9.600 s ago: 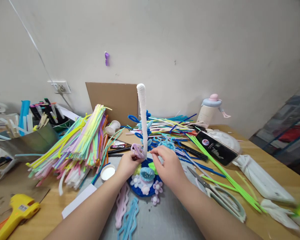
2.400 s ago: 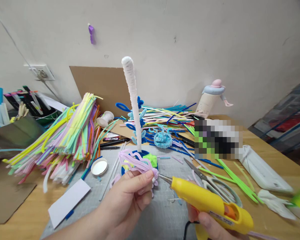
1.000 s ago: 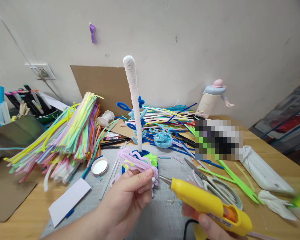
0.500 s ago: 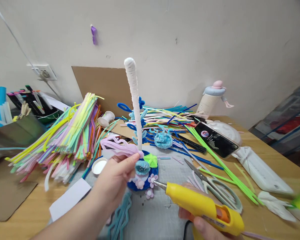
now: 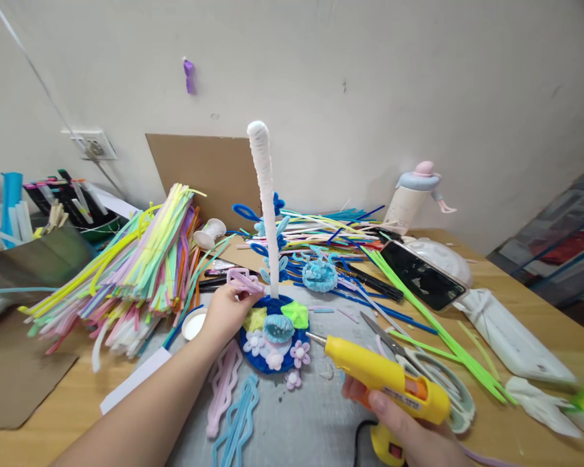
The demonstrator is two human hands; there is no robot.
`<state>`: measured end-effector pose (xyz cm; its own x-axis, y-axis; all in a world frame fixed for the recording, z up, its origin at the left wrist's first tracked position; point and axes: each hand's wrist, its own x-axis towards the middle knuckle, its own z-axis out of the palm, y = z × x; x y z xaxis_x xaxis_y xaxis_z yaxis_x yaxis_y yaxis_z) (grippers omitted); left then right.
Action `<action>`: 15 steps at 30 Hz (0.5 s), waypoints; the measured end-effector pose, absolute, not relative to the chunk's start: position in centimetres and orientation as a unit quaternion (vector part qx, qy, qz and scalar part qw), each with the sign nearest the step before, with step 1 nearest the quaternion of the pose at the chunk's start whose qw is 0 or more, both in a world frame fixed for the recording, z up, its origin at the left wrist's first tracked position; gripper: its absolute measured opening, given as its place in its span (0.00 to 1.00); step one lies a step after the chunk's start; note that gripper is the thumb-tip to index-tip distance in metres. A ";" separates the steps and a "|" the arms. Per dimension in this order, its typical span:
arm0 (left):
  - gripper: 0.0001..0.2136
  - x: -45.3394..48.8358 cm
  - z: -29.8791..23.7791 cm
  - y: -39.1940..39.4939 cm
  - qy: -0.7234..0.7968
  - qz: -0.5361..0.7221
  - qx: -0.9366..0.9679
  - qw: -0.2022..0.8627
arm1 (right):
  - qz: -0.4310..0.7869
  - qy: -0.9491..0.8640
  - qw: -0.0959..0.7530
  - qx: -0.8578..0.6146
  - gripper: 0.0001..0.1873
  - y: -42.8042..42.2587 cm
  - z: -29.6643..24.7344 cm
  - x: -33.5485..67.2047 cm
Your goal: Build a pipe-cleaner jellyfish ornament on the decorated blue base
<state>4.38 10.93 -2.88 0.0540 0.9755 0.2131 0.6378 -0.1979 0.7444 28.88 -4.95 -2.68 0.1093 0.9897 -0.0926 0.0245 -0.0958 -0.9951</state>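
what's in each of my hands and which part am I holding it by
Your right hand holds the glue gun by its handle. Your left hand pinches the lilac piece near its end beside the white post.

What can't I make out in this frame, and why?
All in the head view:
- Lilac piece: the pinched part is hidden by the left hand.
- Glue gun: part of its handle is hidden by the right hand.
- Nozzle: too small to tell whether glue is at its tip.
- Phone: screen marks too blurred to read.
- Cord: cut off by the bottom edge.
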 end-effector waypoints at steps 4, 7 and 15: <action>0.10 4.6 -2.9 11.3 0.569 0.334 0.710 0.247 | 0.519 -0.422 0.548 -0.502 0.18 -4.1 -2.1 28.4; 0.11 4.5 -3.2 11.6 0.562 0.332 0.711 0.263 | 0.559 -0.383 0.566 -0.470 0.17 -3.2 -2.2 28.5; 0.09 4.5 -3.1 11.6 0.553 0.334 0.718 0.259 | 0.610 -0.265 0.581 -0.470 0.15 -2.3 -2.1 28.5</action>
